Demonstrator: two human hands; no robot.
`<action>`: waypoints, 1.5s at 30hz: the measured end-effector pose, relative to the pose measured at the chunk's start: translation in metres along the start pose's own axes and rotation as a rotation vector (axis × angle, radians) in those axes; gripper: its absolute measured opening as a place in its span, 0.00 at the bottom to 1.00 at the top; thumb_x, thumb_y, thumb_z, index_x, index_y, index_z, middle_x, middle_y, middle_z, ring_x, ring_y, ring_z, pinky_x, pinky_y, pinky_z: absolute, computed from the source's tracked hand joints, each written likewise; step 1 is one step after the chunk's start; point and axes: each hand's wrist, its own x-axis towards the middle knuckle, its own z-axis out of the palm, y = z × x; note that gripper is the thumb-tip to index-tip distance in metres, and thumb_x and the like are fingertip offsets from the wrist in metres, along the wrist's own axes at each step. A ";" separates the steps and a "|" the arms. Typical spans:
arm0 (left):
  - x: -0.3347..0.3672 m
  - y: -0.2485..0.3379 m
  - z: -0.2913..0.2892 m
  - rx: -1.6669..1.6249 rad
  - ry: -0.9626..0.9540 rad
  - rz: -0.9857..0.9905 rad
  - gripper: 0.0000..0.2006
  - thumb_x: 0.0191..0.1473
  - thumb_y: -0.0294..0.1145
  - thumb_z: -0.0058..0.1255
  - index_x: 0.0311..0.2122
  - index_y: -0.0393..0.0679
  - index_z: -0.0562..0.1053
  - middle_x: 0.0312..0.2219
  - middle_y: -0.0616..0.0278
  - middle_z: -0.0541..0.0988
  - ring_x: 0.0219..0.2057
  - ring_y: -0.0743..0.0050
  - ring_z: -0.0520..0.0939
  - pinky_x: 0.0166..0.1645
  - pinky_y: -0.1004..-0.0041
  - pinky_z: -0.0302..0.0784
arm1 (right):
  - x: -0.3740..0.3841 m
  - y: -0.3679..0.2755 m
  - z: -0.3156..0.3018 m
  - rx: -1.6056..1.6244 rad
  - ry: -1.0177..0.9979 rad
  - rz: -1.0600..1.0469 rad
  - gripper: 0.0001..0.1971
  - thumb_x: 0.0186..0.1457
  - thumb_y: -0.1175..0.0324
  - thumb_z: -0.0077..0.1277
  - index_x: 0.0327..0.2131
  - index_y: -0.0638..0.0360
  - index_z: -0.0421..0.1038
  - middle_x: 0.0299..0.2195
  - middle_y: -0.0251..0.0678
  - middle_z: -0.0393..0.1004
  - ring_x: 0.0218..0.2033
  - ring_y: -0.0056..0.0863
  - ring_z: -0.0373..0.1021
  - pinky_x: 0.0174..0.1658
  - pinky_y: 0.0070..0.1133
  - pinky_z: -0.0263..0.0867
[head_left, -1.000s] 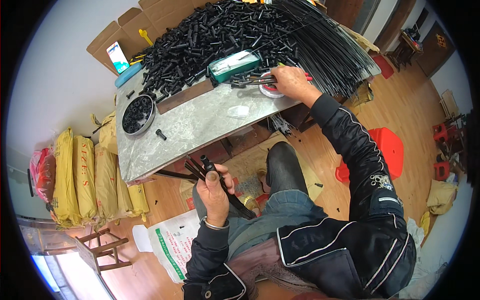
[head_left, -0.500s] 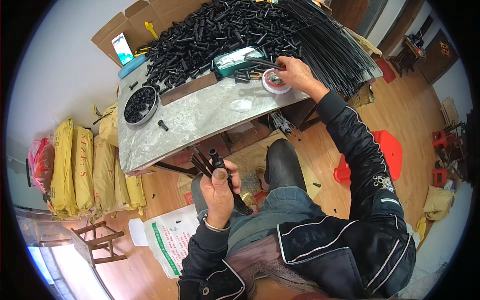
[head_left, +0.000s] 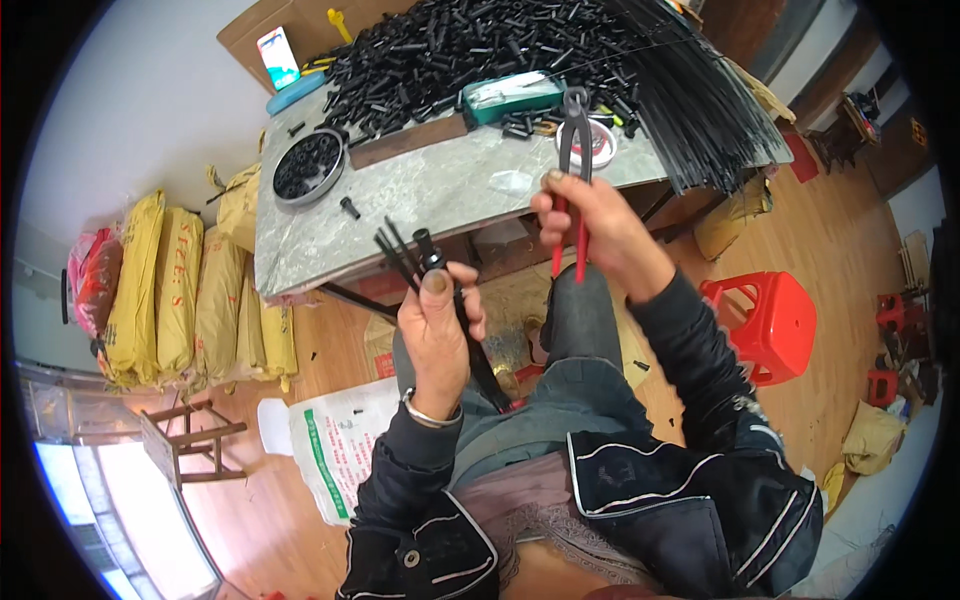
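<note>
My right hand (head_left: 608,222) is closed around a pair of end-cutting pincers (head_left: 575,132) with red handles, held jaws up in front of the table's near edge. Over my lap, my left hand (head_left: 438,345) grips several thin black rods (head_left: 395,250) together with a black tubular fitting (head_left: 427,250), its thumb pressed against them. Their lower ends run down between my thighs. Behind the pincers, on the table, stands a round white dish (head_left: 603,147) with a reddish inside, partly hidden.
The grey table (head_left: 430,180) bears a large heap of black fittings (head_left: 450,50), long black rods (head_left: 690,110), a green box (head_left: 515,97), a brown bar (head_left: 410,143) and a bowl of black rings (head_left: 308,167). A red stool (head_left: 775,325) stands right; yellow sacks (head_left: 135,290) line the left.
My right hand has drawn back from the white dish toward me, and the pincers now point upward. My left hand keeps its grip on the rods and fitting. The view has shifted slightly.
</note>
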 end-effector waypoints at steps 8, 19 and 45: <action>-0.005 -0.004 -0.005 0.003 0.081 0.046 0.28 0.61 0.56 0.39 0.43 0.35 0.70 0.25 0.67 0.71 0.20 0.83 0.71 0.23 0.82 0.65 | -0.017 0.078 0.057 0.206 -0.115 0.073 0.15 0.62 0.60 0.45 0.25 0.56 0.64 0.18 0.26 0.61 0.19 0.18 0.60 0.25 0.20 0.61; -0.003 -0.005 -0.025 0.085 0.165 0.015 0.30 0.60 0.59 0.38 0.41 0.36 0.73 0.20 0.67 0.72 0.20 0.84 0.71 0.24 0.82 0.65 | -0.022 0.097 0.096 -0.202 -0.013 -0.105 0.11 0.61 0.64 0.49 0.34 0.63 0.71 0.19 0.26 0.65 0.19 0.14 0.62 0.22 0.15 0.60; 0.001 -0.011 -0.023 0.010 0.186 0.060 0.21 0.62 0.50 0.43 0.38 0.39 0.72 0.19 0.72 0.70 0.20 0.89 0.68 0.23 0.85 0.62 | -0.024 0.100 0.101 -0.214 0.053 -0.158 0.10 0.60 0.63 0.51 0.33 0.60 0.70 0.19 0.26 0.66 0.18 0.15 0.63 0.20 0.14 0.57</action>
